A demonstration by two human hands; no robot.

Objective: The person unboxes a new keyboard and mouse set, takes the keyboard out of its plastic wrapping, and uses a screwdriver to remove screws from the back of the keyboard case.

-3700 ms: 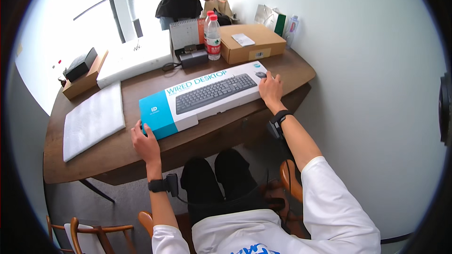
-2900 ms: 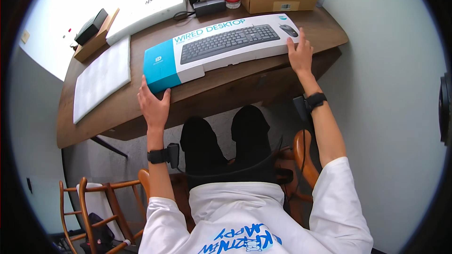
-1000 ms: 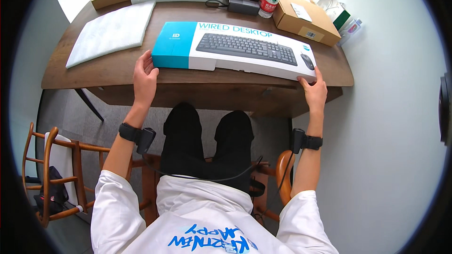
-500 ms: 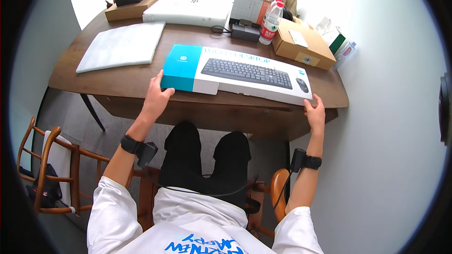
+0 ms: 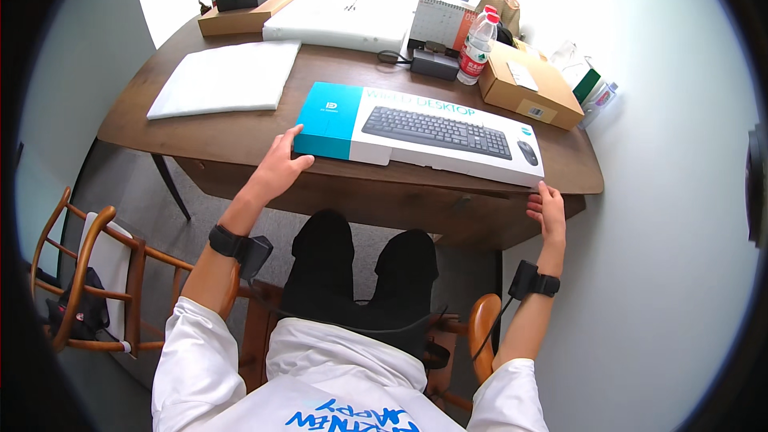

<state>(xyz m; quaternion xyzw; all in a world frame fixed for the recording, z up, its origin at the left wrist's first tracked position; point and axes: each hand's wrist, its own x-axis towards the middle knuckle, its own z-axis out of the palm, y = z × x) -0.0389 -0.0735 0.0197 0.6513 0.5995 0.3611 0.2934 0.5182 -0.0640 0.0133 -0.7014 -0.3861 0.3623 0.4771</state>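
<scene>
A long keyboard and mouse box (image 5: 432, 156) lies flat along the near side of the brown desk, white with a teal left end and pictures of a black keyboard and a mouse. At its near left corner is my left hand (image 5: 278, 168), fingers along the end and thumb by the front side. My right hand (image 5: 549, 212) is at the near right corner, its index fingertip close to or touching the box and the other fingers loosely apart. Whether that fingertip presses the cardboard I cannot tell.
Behind the box are a white foam sheet (image 5: 228, 80), a thick white slab (image 5: 336, 26), a black adapter (image 5: 434, 64), a desk calendar (image 5: 436, 22), water bottles (image 5: 477, 52) and a brown carton (image 5: 532, 88). A wooden chair (image 5: 96, 288) stands left; a wall (image 5: 656, 232) borders the right.
My right hand has slid nearer to me, from the box's right end to just below its corner, with its fingers looser. The whole view has shifted slightly; my left hand stays at its corner.
</scene>
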